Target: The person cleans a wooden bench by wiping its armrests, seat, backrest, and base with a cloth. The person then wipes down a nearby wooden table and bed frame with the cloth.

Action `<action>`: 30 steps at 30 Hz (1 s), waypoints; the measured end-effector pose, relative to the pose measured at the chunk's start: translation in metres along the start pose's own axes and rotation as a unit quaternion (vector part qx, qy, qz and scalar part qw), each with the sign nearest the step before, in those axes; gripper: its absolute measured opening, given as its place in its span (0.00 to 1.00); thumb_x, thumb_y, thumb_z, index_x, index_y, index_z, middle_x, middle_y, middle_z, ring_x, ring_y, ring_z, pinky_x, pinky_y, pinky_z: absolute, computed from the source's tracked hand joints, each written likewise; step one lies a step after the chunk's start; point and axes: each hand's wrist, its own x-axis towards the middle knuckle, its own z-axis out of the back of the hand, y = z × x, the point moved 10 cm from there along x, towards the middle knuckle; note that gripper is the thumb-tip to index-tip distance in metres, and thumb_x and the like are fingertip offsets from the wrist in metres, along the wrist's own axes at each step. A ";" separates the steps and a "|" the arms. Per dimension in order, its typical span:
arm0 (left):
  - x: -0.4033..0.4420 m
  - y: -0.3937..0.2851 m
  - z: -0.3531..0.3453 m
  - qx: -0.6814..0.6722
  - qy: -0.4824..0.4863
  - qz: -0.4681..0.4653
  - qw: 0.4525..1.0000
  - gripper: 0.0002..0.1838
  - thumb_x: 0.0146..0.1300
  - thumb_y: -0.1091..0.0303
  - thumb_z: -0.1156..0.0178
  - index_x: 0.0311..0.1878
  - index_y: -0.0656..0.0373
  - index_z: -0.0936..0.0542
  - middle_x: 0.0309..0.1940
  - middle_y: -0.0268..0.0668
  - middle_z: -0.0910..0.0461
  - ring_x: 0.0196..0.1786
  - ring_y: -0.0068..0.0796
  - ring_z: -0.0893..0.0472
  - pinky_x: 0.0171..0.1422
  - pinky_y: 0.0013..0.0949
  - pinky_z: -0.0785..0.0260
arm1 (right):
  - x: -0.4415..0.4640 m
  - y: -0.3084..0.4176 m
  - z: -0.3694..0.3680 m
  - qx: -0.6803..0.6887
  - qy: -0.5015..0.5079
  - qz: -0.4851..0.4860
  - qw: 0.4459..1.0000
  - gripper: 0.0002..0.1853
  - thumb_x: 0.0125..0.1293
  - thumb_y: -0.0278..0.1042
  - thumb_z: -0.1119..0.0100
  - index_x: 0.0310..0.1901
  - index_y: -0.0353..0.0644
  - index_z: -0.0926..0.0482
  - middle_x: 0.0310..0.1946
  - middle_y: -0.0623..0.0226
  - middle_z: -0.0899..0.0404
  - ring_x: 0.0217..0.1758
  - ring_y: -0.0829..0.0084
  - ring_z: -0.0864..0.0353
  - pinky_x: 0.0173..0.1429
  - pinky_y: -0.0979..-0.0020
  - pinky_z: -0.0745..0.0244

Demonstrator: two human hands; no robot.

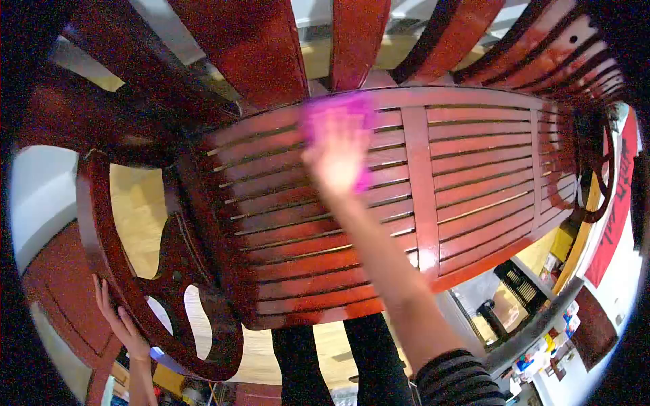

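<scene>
1. 1 magenta cloth (363, 181) lies on the slatted seat (423, 183) of 1 red-brown wooden bench, left of the seat's middle and up by its rear rail.
2. 1 right hand (337, 149) is laid over the cloth. Its fingers are stretched out toward the backrest (240, 47), but they are blurred, so I cannot tell whether they are spread or pressed together.
3. The bench shows 2 armrests, and 2 broad crosspieces divide the seat's slats into 3 panels. At least 4 backrest slats rise behind it.
4. 1 left hand (123, 329) is against the outer side of the left armrest (95, 203), its fingers long and loosely extended, the thumb apart.
5. Edges: the cloth's far edge meets the foot of the backrest. The seat's front edge is well apart from the cloth, with 2 black-clad legs (296, 358) in front.
6. Room: the slats run far to the right armrest (609, 162), and a shorter stretch leads left.
7. Beyond the right armrest hangs 1 red banner (613, 216) with dark writing.
</scene>
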 end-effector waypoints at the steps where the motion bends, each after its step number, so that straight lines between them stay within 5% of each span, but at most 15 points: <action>1: 0.000 -0.004 0.000 -0.003 -0.002 -0.003 1.000 0.27 0.73 0.55 0.64 0.69 0.61 0.40 0.72 0.46 0.48 0.74 0.46 0.48 0.75 0.46 0.57 | -0.002 0.071 -0.003 0.081 0.134 0.080 0.984 0.34 0.51 0.43 0.44 0.63 0.50 0.32 0.69 0.59 0.40 0.74 0.48 0.51 0.74 0.40 0.61; 3: 0.007 -0.007 -0.002 -0.015 0.004 0.007 1.000 0.27 0.73 0.54 0.64 0.69 0.61 0.40 0.72 0.46 0.48 0.74 0.45 0.48 0.75 0.46 0.57 | -0.059 0.180 -0.021 0.181 0.198 0.403 0.875 0.32 0.50 0.51 0.37 0.59 0.55 0.28 0.66 0.64 0.35 0.73 0.51 0.47 0.74 0.42 0.58; 4: 0.007 -0.008 -0.003 -0.033 0.007 0.011 0.999 0.27 0.73 0.54 0.64 0.69 0.61 0.40 0.73 0.46 0.48 0.74 0.45 0.48 0.75 0.46 0.57 | -0.074 0.201 -0.020 0.205 0.210 0.485 0.824 0.33 0.49 0.55 0.36 0.58 0.54 0.27 0.66 0.67 0.35 0.73 0.54 0.46 0.74 0.44 0.56; 7: 0.003 0.007 -0.004 -0.012 0.002 0.010 1.000 0.27 0.73 0.53 0.64 0.68 0.61 0.39 0.72 0.46 0.48 0.74 0.45 0.47 0.76 0.46 0.58 | -0.030 0.146 -0.022 0.158 0.200 0.488 0.835 0.33 0.49 0.54 0.36 0.59 0.54 0.27 0.66 0.68 0.35 0.72 0.57 0.43 0.74 0.46 0.53; 10: 0.005 0.005 -0.002 -0.052 -0.006 0.002 0.999 0.28 0.73 0.53 0.64 0.68 0.61 0.39 0.72 0.46 0.47 0.74 0.45 0.47 0.76 0.46 0.58 | 0.039 0.006 0.012 0.084 0.171 0.405 0.894 0.31 0.49 0.52 0.37 0.57 0.53 0.26 0.65 0.68 0.34 0.70 0.61 0.39 0.74 0.53 0.48; 13: 0.003 0.022 -0.001 -0.019 -0.004 0.009 1.000 0.28 0.73 0.53 0.64 0.68 0.61 0.39 0.72 0.47 0.46 0.74 0.45 0.47 0.76 0.46 0.59 | 0.074 -0.140 0.054 0.017 0.109 0.293 0.950 0.29 0.48 0.40 0.37 0.56 0.46 0.26 0.61 0.60 0.29 0.67 0.57 0.34 0.72 0.52 0.44; 17: 0.003 0.012 0.006 -0.025 -0.005 0.024 0.999 0.28 0.73 0.53 0.64 0.68 0.61 0.38 0.71 0.47 0.46 0.74 0.45 0.47 0.76 0.46 0.59 | 0.075 -0.339 0.083 -0.008 -0.026 -0.079 0.997 0.30 0.59 0.39 0.46 0.65 0.44 0.35 0.68 0.60 0.38 0.70 0.51 0.41 0.72 0.50 0.46; 21: 0.001 0.019 0.003 0.021 0.010 0.028 0.999 0.28 0.72 0.53 0.63 0.68 0.60 0.37 0.71 0.48 0.44 0.73 0.46 0.46 0.76 0.46 0.59 | 0.037 -0.254 0.057 -0.035 -0.023 -0.132 0.990 0.32 0.62 0.39 0.48 0.69 0.45 0.40 0.72 0.64 0.44 0.73 0.46 0.48 0.72 0.45 0.50; 24: 0.003 0.012 0.007 0.010 0.016 0.031 0.999 0.28 0.71 0.52 0.61 0.66 0.60 0.35 0.70 0.48 0.43 0.73 0.47 0.45 0.75 0.46 0.57 | -0.042 -0.052 0.044 0.022 0.061 0.121 0.991 0.40 0.50 0.33 0.42 0.69 0.49 0.40 0.72 0.59 0.48 0.75 0.46 0.53 0.75 0.45 0.58; 26: 0.009 -0.004 0.013 -0.004 0.022 0.016 1.000 0.26 0.70 0.57 0.58 0.66 0.61 0.35 0.70 0.50 0.44 0.73 0.50 0.45 0.75 0.47 0.56 | -0.112 0.057 0.033 0.094 0.260 0.232 0.933 0.40 0.47 0.34 0.40 0.67 0.47 0.37 0.71 0.58 0.44 0.75 0.49 0.51 0.76 0.48 0.57; 30: 0.011 -0.014 0.013 -0.036 0.031 0.015 0.999 0.24 0.68 0.63 0.55 0.65 0.61 0.34 0.70 0.51 0.44 0.72 0.55 0.45 0.74 0.49 0.54 | -0.138 0.151 0.018 0.178 0.337 0.398 0.834 0.39 0.46 0.35 0.39 0.65 0.43 0.35 0.69 0.60 0.41 0.74 0.54 0.48 0.76 0.53 0.54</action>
